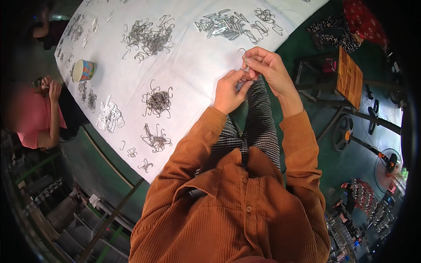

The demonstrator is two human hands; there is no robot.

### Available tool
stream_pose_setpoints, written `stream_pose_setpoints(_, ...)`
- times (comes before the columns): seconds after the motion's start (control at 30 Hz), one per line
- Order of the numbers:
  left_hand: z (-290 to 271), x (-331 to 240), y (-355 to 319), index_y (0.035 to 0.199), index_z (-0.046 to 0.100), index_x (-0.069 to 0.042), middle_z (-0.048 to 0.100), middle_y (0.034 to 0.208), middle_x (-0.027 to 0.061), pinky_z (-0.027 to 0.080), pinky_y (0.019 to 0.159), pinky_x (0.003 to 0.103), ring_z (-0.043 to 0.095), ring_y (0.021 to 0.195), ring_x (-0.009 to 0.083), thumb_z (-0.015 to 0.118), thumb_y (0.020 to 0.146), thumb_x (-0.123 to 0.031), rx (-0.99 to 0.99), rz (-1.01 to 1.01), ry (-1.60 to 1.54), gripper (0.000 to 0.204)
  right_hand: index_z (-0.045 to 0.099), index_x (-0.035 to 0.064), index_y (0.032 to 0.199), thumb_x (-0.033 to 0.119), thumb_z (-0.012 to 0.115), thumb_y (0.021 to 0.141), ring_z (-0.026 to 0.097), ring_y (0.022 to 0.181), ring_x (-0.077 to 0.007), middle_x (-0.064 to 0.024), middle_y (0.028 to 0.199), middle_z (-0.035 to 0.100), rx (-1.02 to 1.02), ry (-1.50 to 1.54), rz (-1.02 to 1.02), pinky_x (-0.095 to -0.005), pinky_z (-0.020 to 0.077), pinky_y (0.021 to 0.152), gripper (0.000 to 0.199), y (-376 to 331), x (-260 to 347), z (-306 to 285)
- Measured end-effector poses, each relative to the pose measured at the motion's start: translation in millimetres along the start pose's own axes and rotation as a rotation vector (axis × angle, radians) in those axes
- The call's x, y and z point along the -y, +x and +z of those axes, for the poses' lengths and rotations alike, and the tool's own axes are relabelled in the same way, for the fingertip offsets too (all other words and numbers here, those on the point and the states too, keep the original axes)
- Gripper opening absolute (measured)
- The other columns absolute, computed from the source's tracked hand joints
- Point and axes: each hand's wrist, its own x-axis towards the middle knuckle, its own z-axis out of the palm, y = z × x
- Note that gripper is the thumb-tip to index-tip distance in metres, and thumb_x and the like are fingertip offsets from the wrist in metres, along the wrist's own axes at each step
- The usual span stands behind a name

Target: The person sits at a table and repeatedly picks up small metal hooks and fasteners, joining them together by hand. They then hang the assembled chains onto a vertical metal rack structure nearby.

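Note:
My left hand (pixel 230 91) and my right hand (pixel 268 66) meet fingertip to fingertip above my lap, just off the table's near edge. A thin curved wire hook (pixel 242 50) sticks out beside the pinched fingers of my right hand. My left thumb and fingers are pinched too, right below; what lies between them is hidden. Beyond my hands on the white table (pixel 193 79) are a heap of shiny flat metal pieces (pixel 221 25) and a few loose hooks (pixel 265 15). To the left lies a tangled pile of wire hooks (pixel 158 101).
A bigger hook pile (pixel 149 37), silver metal pieces (pixel 109 115) and a paper cup (pixel 83 71) occupy the table's left. A person in pink (pixel 37 111) sits there; another in red (pixel 366 22) is at the far right, near a wooden-topped stool (pixel 349 79) and a fan (pixel 388 168).

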Motion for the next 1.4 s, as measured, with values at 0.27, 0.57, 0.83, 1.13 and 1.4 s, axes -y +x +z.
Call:
stream_pose_setpoints(0.27,4.8,7.9,0.9,0.091,0.067,-0.004,0.065,0.080,0.0084,0.051,0.068,0.028,0.063,0.071,0.0185,0.067,0.077,0.001,-0.029,0.035,0.009,0.015,0.069,0.0003,0.099,0.012,0.064,0.086,0.053,0.057,-0.0060,-0.0057,0.080,0.069,-0.321,-0.397,0.080,-0.0202,0.0410,0.051,0.018,16.3,-34.3,-45.0)
stream_pose_setpoints(0.57,6.0,10.2,-0.9,0.093,0.067,-0.004,0.064,0.081,0.0061,0.050,0.067,0.028,0.058,0.072,0.0132,0.068,0.080,-0.002,-0.039,-0.041,-0.072,0.013,0.069,0.0111,0.087,0.020,0.070,0.079,0.063,0.086,-0.0283,-0.0066,0.093,0.065,-0.475,-1.073,-0.149,-0.0403,0.0489,0.072,0.012,51.0,-4.2,-18.7)
stream_pose_setpoints(0.83,2.2,14.6,-2.6,0.093,0.064,-0.002,0.062,0.083,0.0143,0.051,0.067,0.036,0.062,0.073,0.0304,0.068,0.076,-0.005,-0.054,0.101,-0.012,0.018,0.065,0.0119,0.108,0.012,0.066,0.081,0.059,0.095,-0.0285,-0.0064,0.103,0.061,0.028,-1.112,-0.538,-0.0383,0.0479,0.082,0.027,119.8,-6.5,82.7)
stream_pose_setpoints(1.13,20.7,45.8,2.1,0.093,0.064,-0.013,0.065,0.089,0.0055,0.050,0.072,0.031,0.061,0.083,0.0211,0.068,0.081,-0.012,-0.041,0.114,-0.016,0.012,0.058,0.0085,0.120,0.013,0.060,0.087,0.051,0.116,-0.0252,-0.0050,0.123,0.055,0.362,-1.253,-0.679,-0.0401,0.0423,0.096,0.033,158.1,-53.3,206.9)
stream_pose_setpoints(1.4,24.1,53.2,3.3,0.095,0.064,-0.010,0.064,0.092,0.0094,0.048,0.076,0.036,0.059,0.085,0.0273,0.067,0.081,-0.018,0.145,-0.270,-0.376,0.016,0.067,0.0103,0.098,0.005,0.054,0.081,0.055,0.105,-0.0218,-0.0027,0.114,0.062,0.186,-1.419,-0.889,-0.0427,0.0408,0.093,0.022,179.3,-58.2,165.2)
